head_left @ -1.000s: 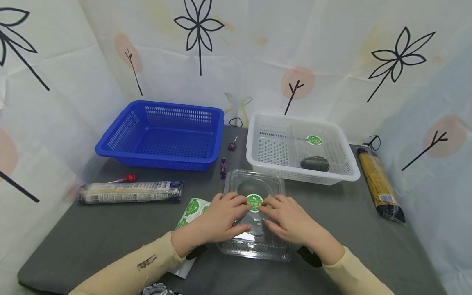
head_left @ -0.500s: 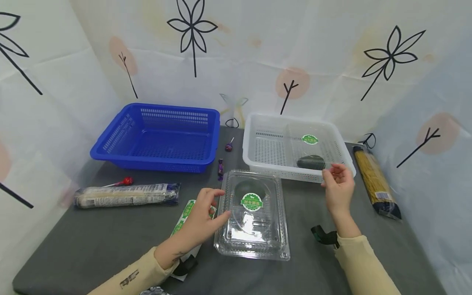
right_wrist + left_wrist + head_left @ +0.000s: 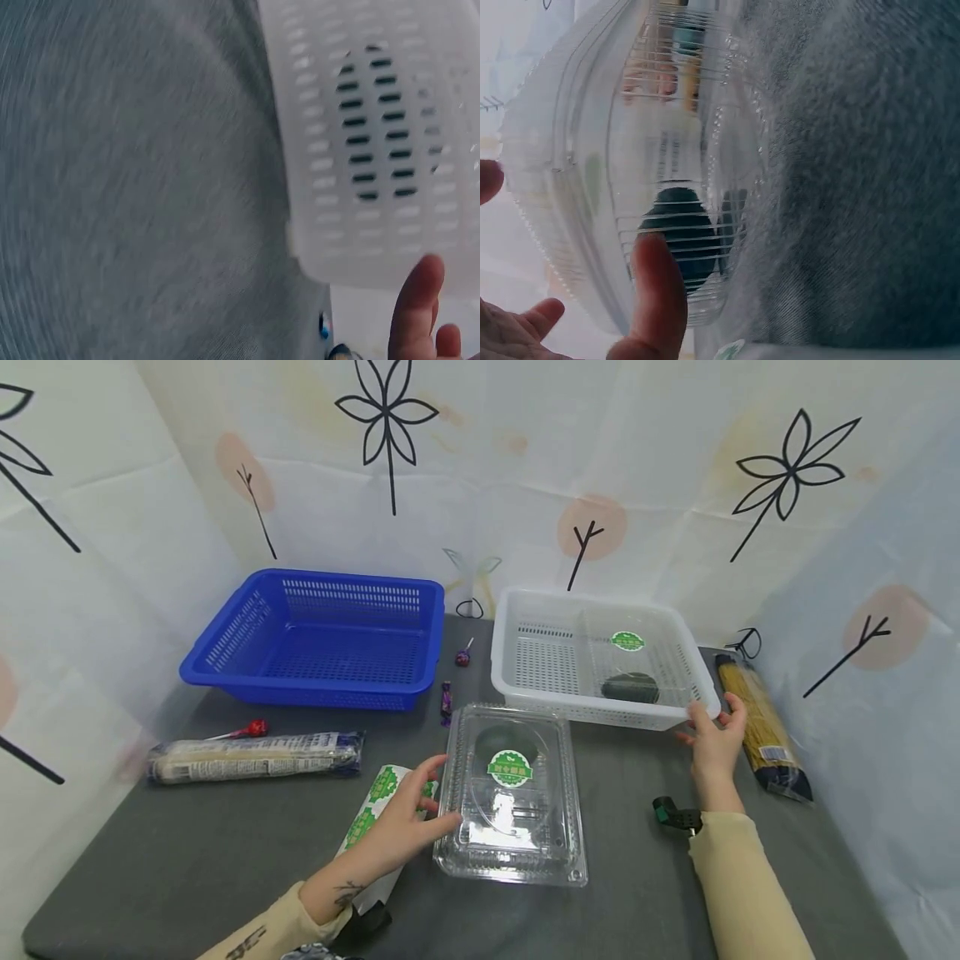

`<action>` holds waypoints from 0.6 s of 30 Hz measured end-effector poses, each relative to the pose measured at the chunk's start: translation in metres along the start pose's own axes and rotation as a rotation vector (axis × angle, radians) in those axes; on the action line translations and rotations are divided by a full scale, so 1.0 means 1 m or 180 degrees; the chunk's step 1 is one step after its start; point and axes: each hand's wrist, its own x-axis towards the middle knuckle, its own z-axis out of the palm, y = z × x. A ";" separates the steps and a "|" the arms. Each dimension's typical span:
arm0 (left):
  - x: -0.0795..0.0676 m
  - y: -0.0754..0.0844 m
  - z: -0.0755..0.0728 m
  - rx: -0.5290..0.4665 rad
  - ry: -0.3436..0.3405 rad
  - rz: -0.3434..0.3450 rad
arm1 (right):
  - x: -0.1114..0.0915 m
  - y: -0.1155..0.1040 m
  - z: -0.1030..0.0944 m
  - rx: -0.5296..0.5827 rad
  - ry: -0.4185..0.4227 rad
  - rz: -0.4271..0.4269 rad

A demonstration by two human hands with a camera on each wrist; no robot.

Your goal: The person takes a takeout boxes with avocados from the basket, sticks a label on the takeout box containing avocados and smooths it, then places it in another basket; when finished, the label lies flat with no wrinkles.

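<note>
A clear plastic clamshell box (image 3: 517, 843) lies closed on the dark cloth, with a green-and-white round sticker (image 3: 510, 768) on its lid and a dark green, rounded item (image 3: 679, 236) inside. My left hand (image 3: 405, 818) is at the box's left side, fingers spread, thumb close to its wall; whether it touches is unclear. At the front right corner of the white basket (image 3: 585, 704) is my right hand (image 3: 716, 747), fingers apart beside the rim. Inside that basket sits another clear box (image 3: 660, 652) bearing the same kind of sticker (image 3: 627, 641) and a dark green item (image 3: 630, 687).
A blue basket (image 3: 337, 685) stands at the back left. In front lie a wrapped noodle pack (image 3: 255, 758) and a red lollipop (image 3: 255, 727). A sticker sheet (image 3: 367, 827) lies under my left arm. Purple sweets (image 3: 446, 703) lie between the baskets; a spaghetti pack (image 3: 761, 727) is at right.
Both hands have left the sticker on the box's lid. My right hand has moved right and away to the white basket's corner; my left has drawn back to the box's left side.
</note>
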 end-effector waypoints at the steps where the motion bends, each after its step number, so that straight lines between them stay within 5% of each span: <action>1: 0.000 0.000 0.001 -0.0008 -0.0034 0.0021 | 0.007 0.007 -0.003 0.0073 -0.0115 -0.0005; 6: -0.002 0.013 0.002 -0.0114 -0.0250 0.0085 | 0.021 0.020 -0.012 0.0146 -0.0472 -0.0053; 10: -0.002 0.020 0.002 -0.0039 -0.0316 0.0165 | 0.003 -0.003 -0.004 0.0073 -0.0531 0.0090; 14: 0.005 0.007 0.006 0.0082 -0.0261 0.0229 | -0.011 -0.022 0.003 -0.0024 -0.0499 0.0222; 18: 0.013 -0.008 0.010 0.0158 -0.0164 0.0319 | 0.009 0.002 -0.006 -0.0020 -0.0586 0.0086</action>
